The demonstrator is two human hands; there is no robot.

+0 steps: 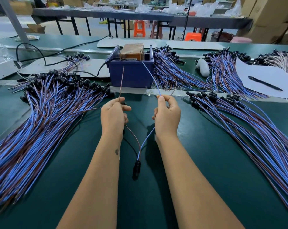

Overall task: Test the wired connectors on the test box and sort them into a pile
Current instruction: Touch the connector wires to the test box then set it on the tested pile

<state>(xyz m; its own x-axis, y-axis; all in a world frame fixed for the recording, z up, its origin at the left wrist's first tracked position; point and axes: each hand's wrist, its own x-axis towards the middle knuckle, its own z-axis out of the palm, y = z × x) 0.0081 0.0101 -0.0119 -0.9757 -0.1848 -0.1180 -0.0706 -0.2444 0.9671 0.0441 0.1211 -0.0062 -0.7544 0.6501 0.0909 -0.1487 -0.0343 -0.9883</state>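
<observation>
Left hand (113, 113) pinching brown wire (121, 83), right hand (167, 113) pinching blue wire (150, 75), both reaching toward box (131, 73); black connector (136, 169) dangling between forearms.

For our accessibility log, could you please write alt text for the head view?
Left hand pinches a thin brown wire and right hand a thin blue wire, both aimed at the dark blue plastic test box; their black connector dangles between the forearms, with wire piles on both sides.
</observation>
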